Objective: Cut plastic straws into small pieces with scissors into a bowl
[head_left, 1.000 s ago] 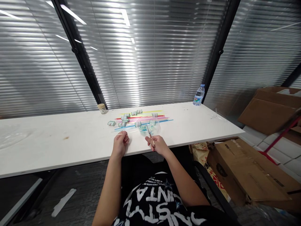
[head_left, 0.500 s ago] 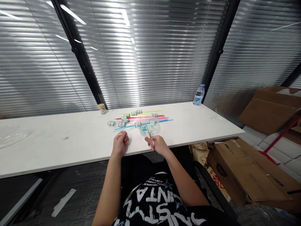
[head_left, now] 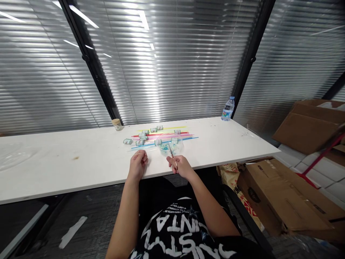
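Hardly anything has shifted: the right hand [head_left: 180,165] grips slim scissors [head_left: 171,152], blades angled over the clear bowl [head_left: 180,147] on the table [head_left: 215,147]; the left hand [head_left: 138,163], fingers curled, pinches what seems a thin strip [head_left: 136,154].

A slim copper-and-silver metal tool [head_left: 171,151], seemingly scissors, slants over the clear round plastic bowl [head_left: 180,148] containing blue-green bits [head_left: 164,147]; a thin whitish strand [head_left: 151,150] extends left of the bowl.
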The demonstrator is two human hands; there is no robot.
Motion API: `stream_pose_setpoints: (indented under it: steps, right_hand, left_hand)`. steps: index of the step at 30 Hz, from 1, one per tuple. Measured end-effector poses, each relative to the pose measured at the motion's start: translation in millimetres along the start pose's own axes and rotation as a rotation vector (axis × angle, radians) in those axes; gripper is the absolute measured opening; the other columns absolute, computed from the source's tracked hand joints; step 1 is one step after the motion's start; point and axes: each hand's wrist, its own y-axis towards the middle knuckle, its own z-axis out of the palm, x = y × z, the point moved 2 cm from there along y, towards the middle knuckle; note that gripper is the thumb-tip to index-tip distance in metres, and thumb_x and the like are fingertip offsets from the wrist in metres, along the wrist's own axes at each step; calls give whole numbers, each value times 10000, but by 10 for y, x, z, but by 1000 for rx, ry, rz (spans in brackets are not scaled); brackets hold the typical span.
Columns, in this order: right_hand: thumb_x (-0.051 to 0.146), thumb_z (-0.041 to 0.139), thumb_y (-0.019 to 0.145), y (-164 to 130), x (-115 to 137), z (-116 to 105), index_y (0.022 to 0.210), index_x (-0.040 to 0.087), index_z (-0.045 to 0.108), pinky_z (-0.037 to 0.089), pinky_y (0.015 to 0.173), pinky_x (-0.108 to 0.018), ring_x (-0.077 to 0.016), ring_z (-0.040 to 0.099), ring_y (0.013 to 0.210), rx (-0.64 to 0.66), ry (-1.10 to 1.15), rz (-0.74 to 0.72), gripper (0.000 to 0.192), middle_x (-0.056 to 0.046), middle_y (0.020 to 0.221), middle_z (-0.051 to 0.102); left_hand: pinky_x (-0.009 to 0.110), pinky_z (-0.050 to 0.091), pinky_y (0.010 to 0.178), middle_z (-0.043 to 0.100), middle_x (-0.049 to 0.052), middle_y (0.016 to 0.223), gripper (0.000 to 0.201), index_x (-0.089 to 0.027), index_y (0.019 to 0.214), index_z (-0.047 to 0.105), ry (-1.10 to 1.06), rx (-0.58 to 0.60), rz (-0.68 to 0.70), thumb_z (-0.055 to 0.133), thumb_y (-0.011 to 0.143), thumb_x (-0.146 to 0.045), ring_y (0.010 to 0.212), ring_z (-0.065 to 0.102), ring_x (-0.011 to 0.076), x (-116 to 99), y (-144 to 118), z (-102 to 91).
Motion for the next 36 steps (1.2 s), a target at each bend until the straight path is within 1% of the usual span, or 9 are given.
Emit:
stream_pose_setpoints:
  steps: [3, 16, 23, 36]
  right_hand:
    - [678, 497, 825, 11, -16, 3, 583, 183, 540, 361, 527, -240, -131, 499, 486, -7, 2, -3, 553, 14, 407, 472]
    - [674, 534, 803, 5, 2, 1, 585, 187, 542, 372, 532, -248, -145, 522, 504, -35, 2, 19, 534, 13, 410, 478]
    - [673, 536, 800, 2, 2, -2, 579, 189, 542, 372, 540, -250, -145, 520, 513, -33, 5, 24, 532, 13, 408, 477]
    - [668, 545, 801, -20, 43, -5, 579, 184, 553, 367, 549, -246, -138, 501, 505, -30, 4, 15, 532, 18, 404, 467]
  left_hand:
    - [180, 306, 437, 387, -51, 560, 334, -165, 627, 518, 20, 17, -14, 749, 696, -396, 487, 353, 61, -4, -2, 6]
    - [182, 313, 450, 406, -43, 570, 358, -171, 615, 500, 33, 33, -11, 775, 660, -395, 502, 370, 68, -20, -12, 13]
    - [176, 305, 456, 404, -44, 565, 346, -169, 615, 505, 33, 28, -12, 762, 691, -388, 506, 359, 68, 6, -1, -2]
    - [179, 307, 465, 406, -46, 571, 338, -169, 626, 508, 42, 33, -23, 762, 696, -381, 515, 362, 68, 10, 1, -14]
